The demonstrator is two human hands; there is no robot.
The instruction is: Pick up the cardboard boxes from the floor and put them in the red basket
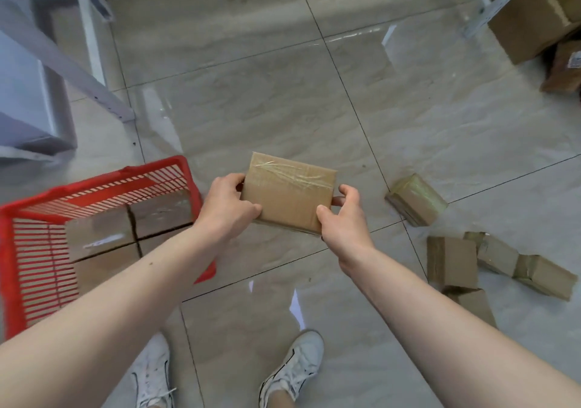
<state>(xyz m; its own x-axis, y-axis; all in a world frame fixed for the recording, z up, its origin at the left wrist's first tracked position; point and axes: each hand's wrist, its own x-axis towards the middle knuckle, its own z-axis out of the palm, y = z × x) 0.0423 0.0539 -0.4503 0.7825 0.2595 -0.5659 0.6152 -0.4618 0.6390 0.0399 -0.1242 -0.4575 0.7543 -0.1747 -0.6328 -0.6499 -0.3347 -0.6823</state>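
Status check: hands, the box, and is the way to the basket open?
Left hand and right hand both grip taped box, held above the floor. Red basket to the left, boxes already inside. Nothing between box and basket.

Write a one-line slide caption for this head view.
Both hands, left and right, hold a taped cardboard box beside the red basket.

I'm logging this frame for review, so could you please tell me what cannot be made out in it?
- Red basket: left wall cut off by the frame edge; the left forearm covers its near right corner, so the box count is uncertain.
- Held box: underside hidden; the left hand and right hand cover its ends.
- Label on the box at the right edge: cut off, unreadable.
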